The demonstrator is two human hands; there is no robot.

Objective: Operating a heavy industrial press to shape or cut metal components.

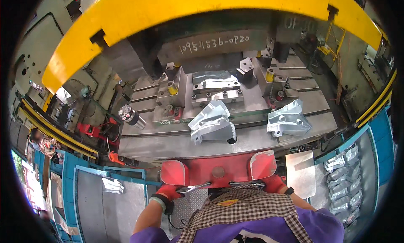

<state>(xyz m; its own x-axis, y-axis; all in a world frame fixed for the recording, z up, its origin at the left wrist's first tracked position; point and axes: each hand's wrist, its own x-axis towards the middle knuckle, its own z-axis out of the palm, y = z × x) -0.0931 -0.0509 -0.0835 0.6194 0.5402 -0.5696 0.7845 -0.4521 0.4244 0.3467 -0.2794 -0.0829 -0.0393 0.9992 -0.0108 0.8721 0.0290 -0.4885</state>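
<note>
Slotted steel press bed (pixel 168 145) ahead. With left hand (pixel 170 191) and right hand (pixel 274 183), both red-gloved, at opposite ends of a red console (pixel 219 161) just before the bed; cannot tell grip or finger spread. Beyond, on the bed: one bent metal part (pixel 212 122) near the middle, a second bent part (pixel 290 119) rightward, a silver tumbler (pixel 134 118) leftward. Farther right, on a blue-edged table (pixel 322 201): a row of similar parts (pixel 345 186).

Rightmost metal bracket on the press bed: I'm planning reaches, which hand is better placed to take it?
Probably the right hand: it's at the right end of the red console, nearer that metal bracket; the left hand is at its left end.
</note>
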